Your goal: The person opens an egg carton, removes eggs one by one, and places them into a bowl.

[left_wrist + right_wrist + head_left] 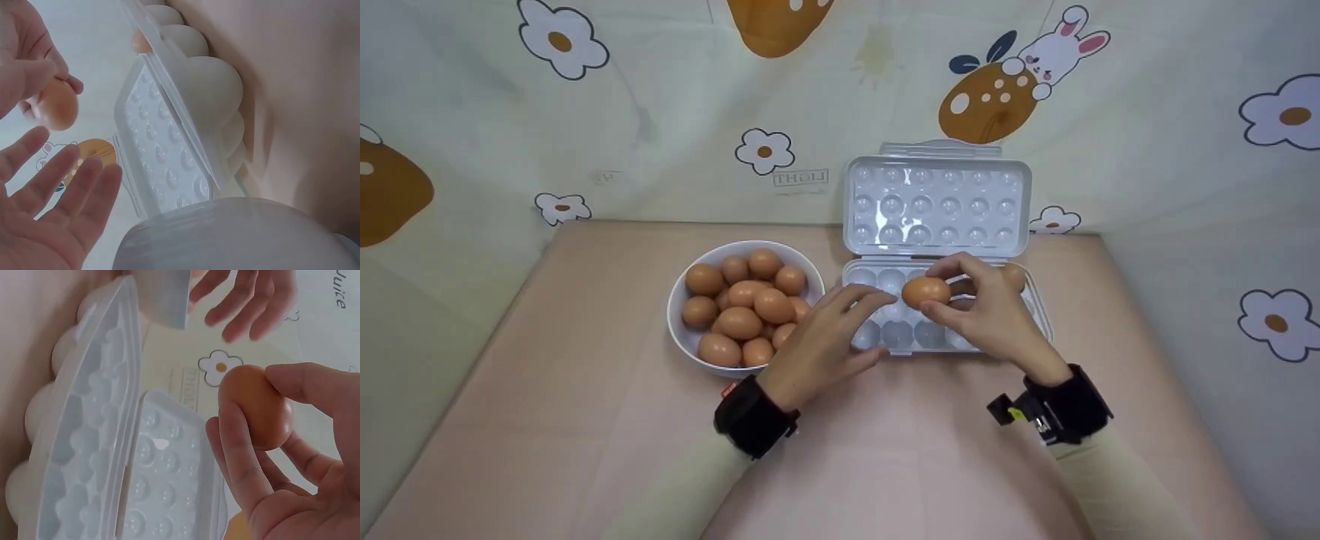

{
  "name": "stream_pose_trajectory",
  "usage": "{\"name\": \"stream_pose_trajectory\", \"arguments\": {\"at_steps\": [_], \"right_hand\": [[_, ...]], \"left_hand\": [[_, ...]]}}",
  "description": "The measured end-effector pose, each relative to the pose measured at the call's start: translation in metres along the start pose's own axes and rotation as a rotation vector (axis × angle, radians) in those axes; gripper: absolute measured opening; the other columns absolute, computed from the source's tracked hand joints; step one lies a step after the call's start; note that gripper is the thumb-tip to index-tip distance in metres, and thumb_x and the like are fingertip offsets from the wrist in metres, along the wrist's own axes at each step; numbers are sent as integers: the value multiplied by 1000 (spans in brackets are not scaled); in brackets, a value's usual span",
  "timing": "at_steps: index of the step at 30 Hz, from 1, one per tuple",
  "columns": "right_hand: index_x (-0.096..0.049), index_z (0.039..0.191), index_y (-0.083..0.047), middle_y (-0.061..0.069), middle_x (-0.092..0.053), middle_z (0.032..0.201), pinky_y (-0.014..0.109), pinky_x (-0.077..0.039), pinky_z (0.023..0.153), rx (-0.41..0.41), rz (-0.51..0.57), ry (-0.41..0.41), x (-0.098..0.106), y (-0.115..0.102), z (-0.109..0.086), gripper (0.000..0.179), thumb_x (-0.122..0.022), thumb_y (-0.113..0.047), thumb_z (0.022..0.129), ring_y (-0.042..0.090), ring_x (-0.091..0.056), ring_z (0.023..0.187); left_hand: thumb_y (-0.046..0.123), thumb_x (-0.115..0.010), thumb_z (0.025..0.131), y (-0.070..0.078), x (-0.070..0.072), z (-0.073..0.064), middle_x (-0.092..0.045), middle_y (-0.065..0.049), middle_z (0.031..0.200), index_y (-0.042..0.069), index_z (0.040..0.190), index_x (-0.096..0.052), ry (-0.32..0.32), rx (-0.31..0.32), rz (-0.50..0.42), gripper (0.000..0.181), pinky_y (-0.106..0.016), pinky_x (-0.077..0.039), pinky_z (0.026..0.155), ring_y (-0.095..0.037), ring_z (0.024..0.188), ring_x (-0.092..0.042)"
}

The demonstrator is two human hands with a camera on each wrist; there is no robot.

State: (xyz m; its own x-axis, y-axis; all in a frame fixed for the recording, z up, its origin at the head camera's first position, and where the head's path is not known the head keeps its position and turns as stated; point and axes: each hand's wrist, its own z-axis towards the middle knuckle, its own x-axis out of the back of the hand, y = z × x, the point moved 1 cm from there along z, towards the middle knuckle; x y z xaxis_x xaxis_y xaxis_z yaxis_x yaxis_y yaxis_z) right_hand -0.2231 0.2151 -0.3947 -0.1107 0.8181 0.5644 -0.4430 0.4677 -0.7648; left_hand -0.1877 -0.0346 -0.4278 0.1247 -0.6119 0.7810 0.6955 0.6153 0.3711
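Above the egg box [897, 336], my right hand [994, 315] holds a brown egg [926, 292] between thumb and fingers. The right wrist view shows the same egg [256, 406] pinched near its ends. My left hand [829, 337] hovers between the bowl and the box, its fingers spread and holding nothing. In the left wrist view the left hand [56, 214] has its palm open, apart from the egg [58, 105]. The clear plastic box stands with its lid [937, 206] raised. Another egg [1014, 277] sits in its far right corner, partly behind the right hand.
A white bowl [673, 330] piled with several brown eggs [739, 322] stands left of the box. The pinkish table [585, 390] meets a patterned cloth backdrop [675, 112] behind and at both sides. The raised lid leans back close to that backdrop.
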Motion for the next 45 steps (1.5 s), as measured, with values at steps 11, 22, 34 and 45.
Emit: {"name": "stream_pose_trajectory", "arguments": {"at_steps": [11,22,34,45], "right_hand": [[-64,123,-3,13,-64,121,36,-62,92,-45,213,-43,-24,-12,-17,42,-87,-12,89,27,-74,107],[-62,125,-3,14,-63,125,34,-62,91,-60,271,-60,-34,-14,-22,42,-85,-12,91,29,-73,110],[-62,127,-3,15,-63,127,36,-62,94,-28,303,-108,-37,-14,-22,43,-85,-10,91,29,-72,112],[-61,131,0,15,-63,133,40,-60,99,-13,294,-28,-18,-11,-20,39,-77,0,95,36,-68,122]], "left_hand": [[20,-89,89,5,2,6,-63,-3,130,14,136,-63,113,-64,-46,54,-28,-56,98,-17,119,-63],[19,-89,88,7,3,6,-63,-4,122,11,126,-66,142,-103,-57,45,-23,-57,91,-15,106,-65],[18,-88,89,6,6,5,-66,-4,119,11,126,-67,125,-110,-51,43,-22,-57,93,-14,106,-66],[15,-84,90,-11,47,6,-67,0,117,14,124,-69,48,-7,-8,37,-27,-55,90,-14,100,-64]]}}
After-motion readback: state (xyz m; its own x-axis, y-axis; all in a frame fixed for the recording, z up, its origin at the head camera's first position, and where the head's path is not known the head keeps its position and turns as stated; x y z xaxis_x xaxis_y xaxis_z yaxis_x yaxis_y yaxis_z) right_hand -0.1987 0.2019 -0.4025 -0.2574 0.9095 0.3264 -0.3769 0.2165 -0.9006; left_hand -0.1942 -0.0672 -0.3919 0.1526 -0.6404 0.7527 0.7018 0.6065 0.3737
